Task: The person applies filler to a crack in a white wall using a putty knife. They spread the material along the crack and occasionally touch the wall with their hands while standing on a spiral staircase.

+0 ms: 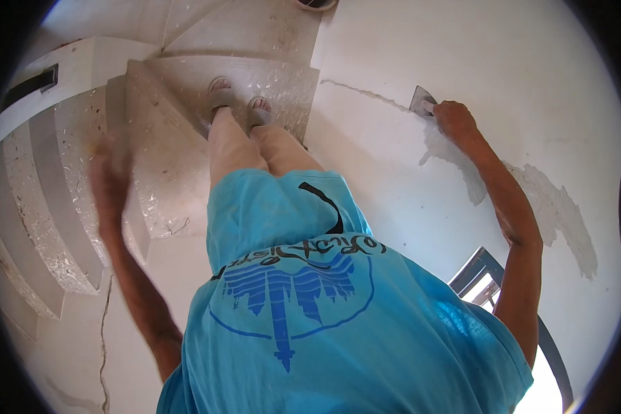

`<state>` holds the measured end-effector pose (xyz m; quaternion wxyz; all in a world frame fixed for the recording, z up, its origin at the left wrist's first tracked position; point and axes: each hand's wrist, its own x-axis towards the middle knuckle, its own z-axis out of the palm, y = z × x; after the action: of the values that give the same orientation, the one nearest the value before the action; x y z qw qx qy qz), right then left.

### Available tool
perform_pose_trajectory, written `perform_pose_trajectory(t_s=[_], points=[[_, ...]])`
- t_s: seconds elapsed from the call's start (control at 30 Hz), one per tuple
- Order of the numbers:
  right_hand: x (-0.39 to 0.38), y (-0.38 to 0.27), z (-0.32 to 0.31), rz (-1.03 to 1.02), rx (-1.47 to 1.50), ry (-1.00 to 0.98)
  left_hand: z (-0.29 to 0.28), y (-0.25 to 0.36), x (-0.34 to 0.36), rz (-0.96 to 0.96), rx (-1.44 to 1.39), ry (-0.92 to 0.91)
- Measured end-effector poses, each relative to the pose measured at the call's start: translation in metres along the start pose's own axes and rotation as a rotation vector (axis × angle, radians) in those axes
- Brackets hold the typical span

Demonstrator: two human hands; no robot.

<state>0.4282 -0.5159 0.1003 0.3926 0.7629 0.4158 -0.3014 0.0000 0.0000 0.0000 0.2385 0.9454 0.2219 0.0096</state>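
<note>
Blue shirt (pixel 310 324) nearest; right hand (pixel 454 119) grips scraper (pixel 421 101) against wall (pixel 531 83), left hand (pixel 110 165) blurred, grip unclear.

Right hand (pixel 454 117) grips a flat metal scraper (pixel 421 101), blade pressed to the white wall (pixel 531 62) at the far end of a grey filler streak (pixel 531 200). Left hand (pixel 107 169), blurred and empty, hangs above speckled stone stairs (pixel 62 207). Feet stand on a far step.

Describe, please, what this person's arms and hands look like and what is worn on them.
Both forearms are bare, with no gloves, watch or jewellery visible. The right hand shows sharply and looks dusted with pale plaster; the left hand is motion-blurred, so details there are unclear. The only sleeves belong to a short-sleeved bright blue T-shirt with a darker blue print.
</note>
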Motion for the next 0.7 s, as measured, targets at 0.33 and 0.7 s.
perform_pose_trajectory(t_s=[0.33,0.7], points=[[-0.059,-0.005,-0.019,0.102,-0.046,-0.014,0.182,0.017,-0.166,-0.506,-0.473,-0.717],[-0.051,-0.022,0.001,0.036,-0.069,-0.003,0.170,-0.044,-0.223,-0.928,-0.853,-0.170]])
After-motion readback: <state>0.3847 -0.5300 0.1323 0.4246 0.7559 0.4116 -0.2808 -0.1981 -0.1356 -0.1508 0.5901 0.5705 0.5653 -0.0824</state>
